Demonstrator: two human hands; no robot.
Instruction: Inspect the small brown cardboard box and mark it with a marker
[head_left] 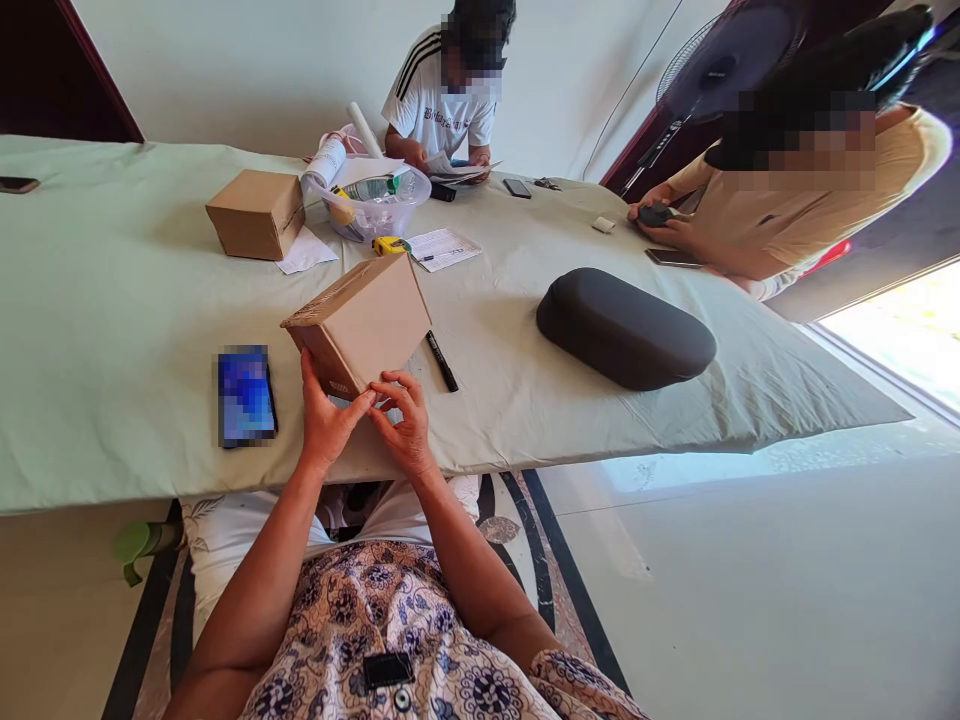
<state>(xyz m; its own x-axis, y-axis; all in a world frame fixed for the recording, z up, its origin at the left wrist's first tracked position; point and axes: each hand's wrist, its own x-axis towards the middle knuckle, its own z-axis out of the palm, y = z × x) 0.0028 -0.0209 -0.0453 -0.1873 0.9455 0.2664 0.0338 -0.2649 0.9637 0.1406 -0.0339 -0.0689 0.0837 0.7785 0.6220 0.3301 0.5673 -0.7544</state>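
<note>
A brown cardboard box (pixel 379 315) is tilted up over the near side of the table. My left hand (pixel 326 415) grips its lower left side, with the thumb reaching along the near bottom edge. At the box's near bottom corner, my right hand (pixel 405 420) has curled fingers, thumb and fingertips pinched together at the edge beside my left thumb. Any small thing between those fingertips is too small to make out. Right of the box lies a black marker (pixel 442 361). A phone with a lit screen (pixel 246 396) rests to the left of my left hand.
A second cardboard box (pixel 251 212), a plastic basket (pixel 375 212) of odds and ends, a yellow tape measure (pixel 391 246) and papers (pixel 446 249) are farther back. A dark hard case (pixel 626 328) lies right. Two people (pixel 442 120) sit across the cloth-covered table (pixel 495 400).
</note>
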